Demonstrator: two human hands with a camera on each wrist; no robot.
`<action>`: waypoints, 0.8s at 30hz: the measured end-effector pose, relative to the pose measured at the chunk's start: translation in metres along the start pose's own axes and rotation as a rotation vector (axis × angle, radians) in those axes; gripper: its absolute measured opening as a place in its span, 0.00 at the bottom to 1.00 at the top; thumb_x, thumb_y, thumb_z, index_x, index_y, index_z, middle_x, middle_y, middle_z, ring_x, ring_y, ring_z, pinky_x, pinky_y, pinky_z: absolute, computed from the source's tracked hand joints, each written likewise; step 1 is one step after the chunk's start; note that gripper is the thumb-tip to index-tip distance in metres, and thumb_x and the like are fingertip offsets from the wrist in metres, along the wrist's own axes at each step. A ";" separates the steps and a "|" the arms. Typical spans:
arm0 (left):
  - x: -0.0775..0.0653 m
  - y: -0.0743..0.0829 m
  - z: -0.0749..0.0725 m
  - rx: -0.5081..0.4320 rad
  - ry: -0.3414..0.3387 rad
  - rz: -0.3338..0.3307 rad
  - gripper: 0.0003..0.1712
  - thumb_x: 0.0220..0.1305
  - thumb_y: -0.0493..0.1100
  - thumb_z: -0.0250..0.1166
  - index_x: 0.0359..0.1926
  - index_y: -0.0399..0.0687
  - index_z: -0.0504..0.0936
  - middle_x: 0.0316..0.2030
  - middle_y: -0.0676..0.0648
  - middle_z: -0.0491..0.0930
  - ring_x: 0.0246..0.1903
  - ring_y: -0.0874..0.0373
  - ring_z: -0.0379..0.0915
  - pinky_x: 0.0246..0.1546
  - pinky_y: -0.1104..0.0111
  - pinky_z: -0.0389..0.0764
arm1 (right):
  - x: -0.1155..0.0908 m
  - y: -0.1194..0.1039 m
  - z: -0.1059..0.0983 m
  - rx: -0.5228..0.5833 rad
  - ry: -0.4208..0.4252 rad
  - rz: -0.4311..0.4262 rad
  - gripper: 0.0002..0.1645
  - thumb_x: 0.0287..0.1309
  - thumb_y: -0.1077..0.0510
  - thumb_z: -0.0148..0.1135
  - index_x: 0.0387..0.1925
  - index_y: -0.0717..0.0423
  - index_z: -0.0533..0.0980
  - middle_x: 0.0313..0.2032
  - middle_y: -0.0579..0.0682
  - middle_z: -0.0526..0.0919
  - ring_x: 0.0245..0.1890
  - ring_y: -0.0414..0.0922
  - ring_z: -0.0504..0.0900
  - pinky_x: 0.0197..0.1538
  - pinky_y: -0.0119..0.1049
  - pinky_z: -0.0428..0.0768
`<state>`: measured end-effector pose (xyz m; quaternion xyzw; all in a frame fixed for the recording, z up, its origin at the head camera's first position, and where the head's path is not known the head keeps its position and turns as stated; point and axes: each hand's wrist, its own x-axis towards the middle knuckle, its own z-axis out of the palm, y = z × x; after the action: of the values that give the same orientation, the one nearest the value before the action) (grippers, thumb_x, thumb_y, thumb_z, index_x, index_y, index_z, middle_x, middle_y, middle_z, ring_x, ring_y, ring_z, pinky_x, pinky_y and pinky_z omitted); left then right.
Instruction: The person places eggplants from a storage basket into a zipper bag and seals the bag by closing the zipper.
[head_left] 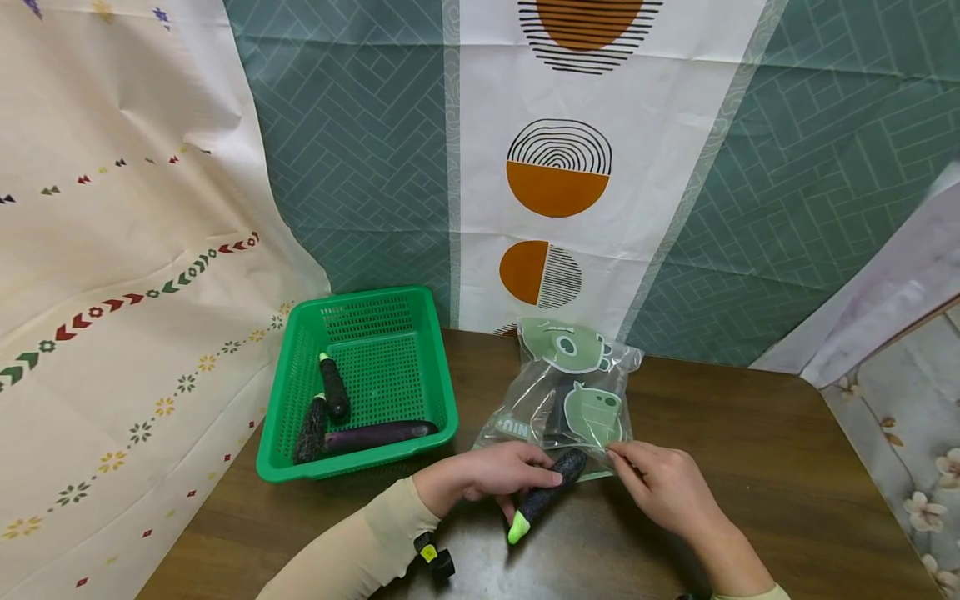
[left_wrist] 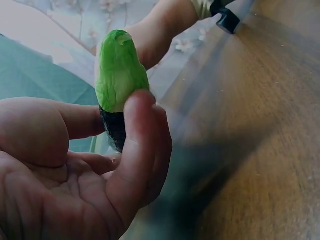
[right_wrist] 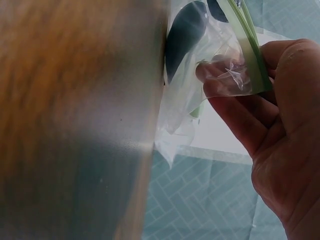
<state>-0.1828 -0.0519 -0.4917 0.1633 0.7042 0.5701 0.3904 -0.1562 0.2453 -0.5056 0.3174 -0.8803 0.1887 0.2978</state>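
My left hand (head_left: 498, 468) grips a dark eggplant (head_left: 538, 500), its bright green cap pointing back toward me. The eggplant's far end lies at the near edge of a clear zip bag (head_left: 504, 408) printed with green cartoon figures. In the left wrist view, thumb and fingers pinch the eggplant near its green cap (left_wrist: 119, 70). My right hand (head_left: 663, 483) pinches the bag's mouth at its right side, by the green zip strip (right_wrist: 250, 47). A dark shape (right_wrist: 187, 35) shows through the plastic; I cannot tell how much of it is print or contents.
At the left stands a green basket (head_left: 444, 375). Inside are a small dark eggplant (head_left: 334, 392), a dark wrinkled one (head_left: 311, 432) and a long purple one (head_left: 381, 436). Patterned cloths (head_left: 360, 150) hang behind the brown wooden table (head_left: 750, 450).
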 end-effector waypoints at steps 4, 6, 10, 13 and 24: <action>0.001 -0.001 0.001 -0.045 -0.033 0.001 0.13 0.85 0.47 0.64 0.59 0.44 0.85 0.35 0.43 0.84 0.25 0.54 0.85 0.16 0.64 0.85 | 0.000 0.000 0.000 0.003 0.001 0.002 0.12 0.55 0.66 0.82 0.42 0.53 0.92 0.37 0.45 0.94 0.33 0.40 0.93 0.35 0.43 0.90; 0.001 -0.001 0.001 -0.071 -0.059 -0.005 0.13 0.86 0.48 0.63 0.58 0.45 0.84 0.34 0.40 0.86 0.23 0.52 0.87 0.15 0.64 0.85 | 0.000 0.000 0.000 0.003 -0.002 0.004 0.12 0.55 0.66 0.82 0.42 0.53 0.92 0.37 0.44 0.94 0.33 0.40 0.93 0.35 0.43 0.90; 0.003 -0.003 0.001 -0.111 -0.103 -0.013 0.13 0.87 0.49 0.61 0.57 0.45 0.81 0.31 0.36 0.87 0.22 0.51 0.88 0.15 0.65 0.85 | 0.000 0.000 0.000 0.004 -0.007 0.009 0.12 0.55 0.66 0.82 0.42 0.53 0.92 0.37 0.44 0.94 0.33 0.40 0.92 0.34 0.42 0.90; 0.004 -0.005 0.002 -0.129 -0.119 -0.013 0.14 0.87 0.50 0.60 0.55 0.43 0.80 0.31 0.35 0.88 0.22 0.51 0.88 0.15 0.66 0.85 | 0.000 -0.001 0.000 0.005 -0.009 0.012 0.12 0.55 0.66 0.82 0.42 0.53 0.92 0.37 0.44 0.94 0.33 0.40 0.92 0.34 0.41 0.90; 0.005 -0.006 0.003 -0.204 -0.149 -0.031 0.15 0.86 0.49 0.62 0.52 0.40 0.77 0.33 0.40 0.85 0.26 0.53 0.87 0.19 0.66 0.87 | 0.002 -0.002 0.000 0.012 -0.014 0.020 0.12 0.55 0.66 0.82 0.42 0.53 0.92 0.37 0.45 0.94 0.33 0.40 0.93 0.35 0.41 0.90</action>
<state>-0.1825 -0.0479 -0.4993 0.1537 0.6140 0.6189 0.4652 -0.1560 0.2434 -0.5043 0.3116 -0.8844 0.1949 0.2876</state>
